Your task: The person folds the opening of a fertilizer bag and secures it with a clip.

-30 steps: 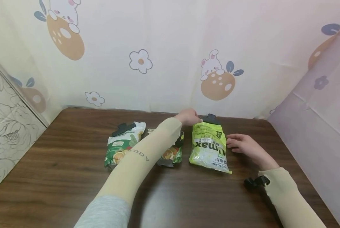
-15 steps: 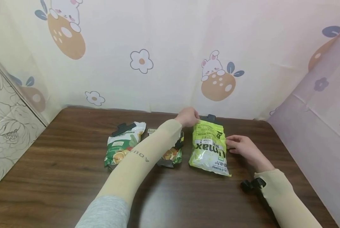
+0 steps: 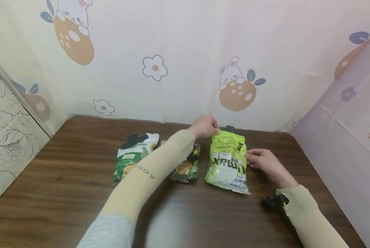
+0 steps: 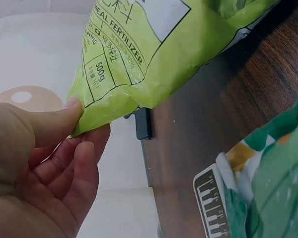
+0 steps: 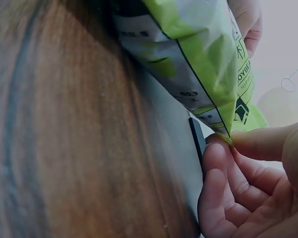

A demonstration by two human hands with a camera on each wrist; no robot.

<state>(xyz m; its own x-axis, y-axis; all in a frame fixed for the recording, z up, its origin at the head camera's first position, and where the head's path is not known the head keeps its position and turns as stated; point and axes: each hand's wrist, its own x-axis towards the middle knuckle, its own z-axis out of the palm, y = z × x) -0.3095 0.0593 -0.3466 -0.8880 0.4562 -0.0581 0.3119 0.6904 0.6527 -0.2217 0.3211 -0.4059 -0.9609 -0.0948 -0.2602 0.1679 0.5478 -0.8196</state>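
A yellow-green fertilizer bag (image 3: 228, 160) lies toward the right of the table, its top edge at the far side. My left hand (image 3: 204, 126) pinches the bag's top left corner between thumb and fingers; the left wrist view shows this hand (image 4: 49, 163) with the corner raised. On the right edge, the thumb and fingers of my right hand (image 3: 267, 163) pinch the bag, as the right wrist view shows with that hand (image 5: 253, 183). Behind the bag's top sits a black bag clip (image 3: 230, 129), partly hidden by the bag and apart from it in the left wrist view.
To the left lies a green-and-white bag (image 3: 129, 162) with a black clip (image 3: 134, 140) across its top. Between the bags is a smaller dark-and-green packet (image 3: 185, 168), partly behind my left forearm. A patterned curtain (image 3: 185, 69) hangs along the table's (image 3: 63, 179) back edge.
The bag's top has come slightly nearer and covers more of the clip behind it. My right hand has moved a little left and now pinches the bag's edge.
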